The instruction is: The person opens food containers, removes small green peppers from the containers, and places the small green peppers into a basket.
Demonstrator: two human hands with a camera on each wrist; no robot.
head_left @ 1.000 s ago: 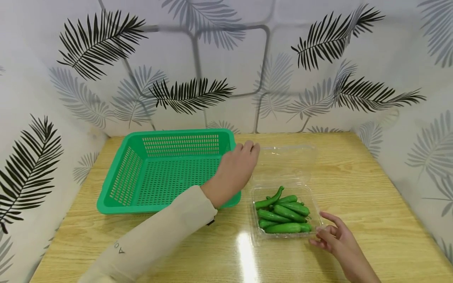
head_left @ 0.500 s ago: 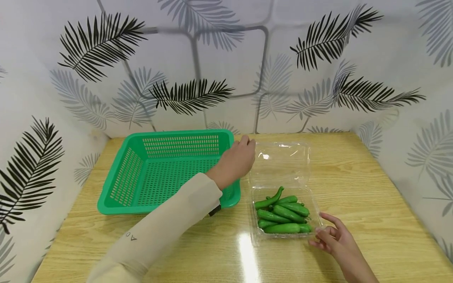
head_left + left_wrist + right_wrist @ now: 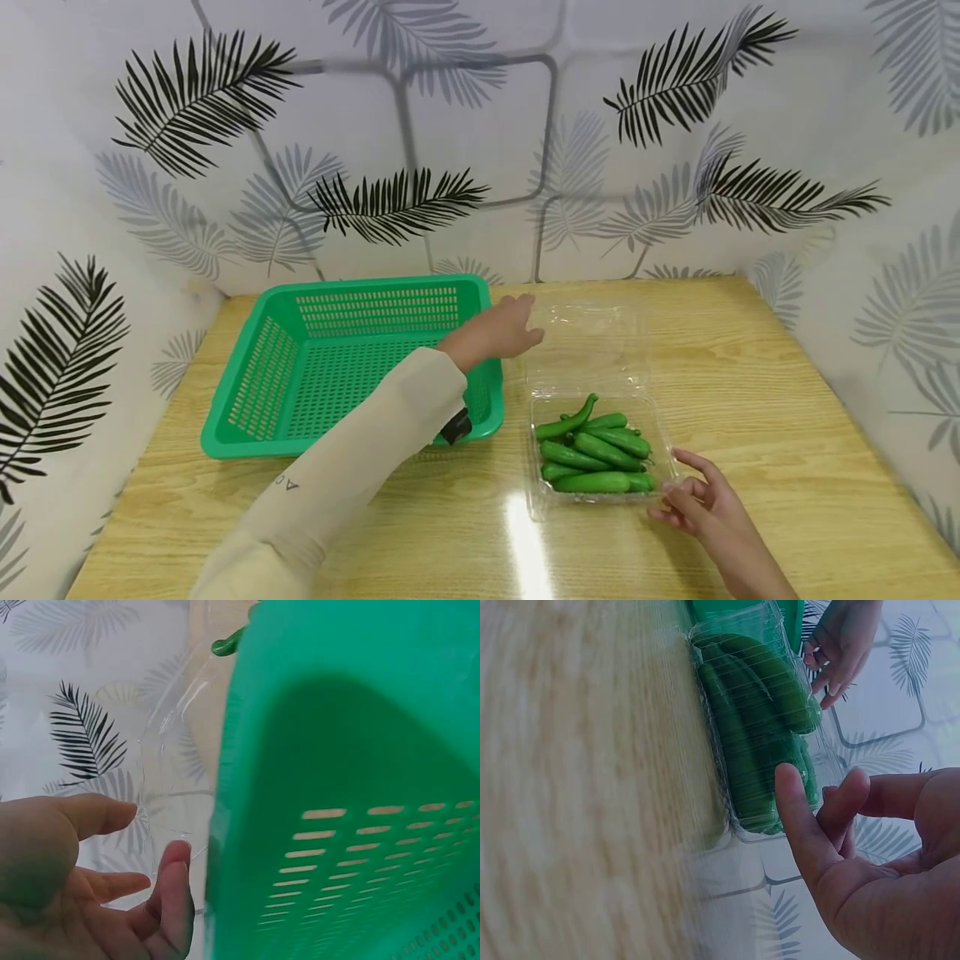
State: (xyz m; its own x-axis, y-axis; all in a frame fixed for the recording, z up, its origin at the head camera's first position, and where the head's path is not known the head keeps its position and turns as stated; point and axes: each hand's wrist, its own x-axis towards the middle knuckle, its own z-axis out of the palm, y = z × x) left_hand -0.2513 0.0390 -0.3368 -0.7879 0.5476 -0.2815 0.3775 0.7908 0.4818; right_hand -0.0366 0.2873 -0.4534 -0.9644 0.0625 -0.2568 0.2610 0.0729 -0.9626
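Note:
A clear plastic container of several green peppers stands right of centre in the head view. Its transparent lid is folded back behind it. My right hand holds the container's near right corner, thumb at the rim and other fingers bent below; the right wrist view shows these fingertips at the plastic. My left hand is raised between the green basket and the lid's left edge. In the left wrist view its thumb and fingers are spread, holding nothing.
The slotted green basket is left of the container on the wooden table. My left forearm sleeve crosses the basket's near right corner. Leaf-patterned cloth hangs along the back and sides.
The lid has lowered backward, and my left hand has come away from its left edge, its fingers opening. My right hand has stayed at the container's corner.

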